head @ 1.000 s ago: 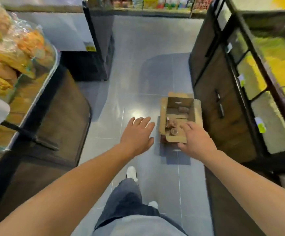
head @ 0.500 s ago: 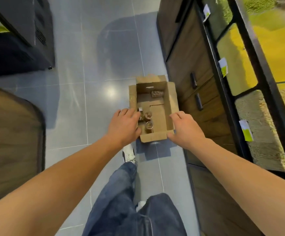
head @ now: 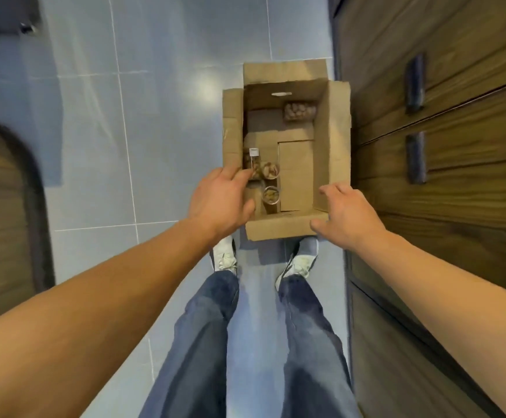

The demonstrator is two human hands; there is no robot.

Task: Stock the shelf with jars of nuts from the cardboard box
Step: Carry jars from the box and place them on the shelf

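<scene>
Hovering with loose, empty fingers, left hand (head: 220, 200) and right hand (head: 347, 212) flank the open brown cardboard box (head: 333, 140); the white jar label (head: 253, 152) is unreadable.

1 cardboard box (head: 333, 137), open, 4 flaps out. Inside: 3 jars of nuts visible – 1 on its side at far end (head: 300, 111), 2 near the left wall, one (head: 269, 169) just beyond the other (head: 271, 195). Maybe more under left hand; can't tell. 2 hands: left (head: 221, 202), right (head: 347, 212). 2 white shoes: (head: 224, 256), (head: 301, 260). 2 dark handles on wood cabinet fronts: (head: 415, 82), (head: 416, 156).
</scene>
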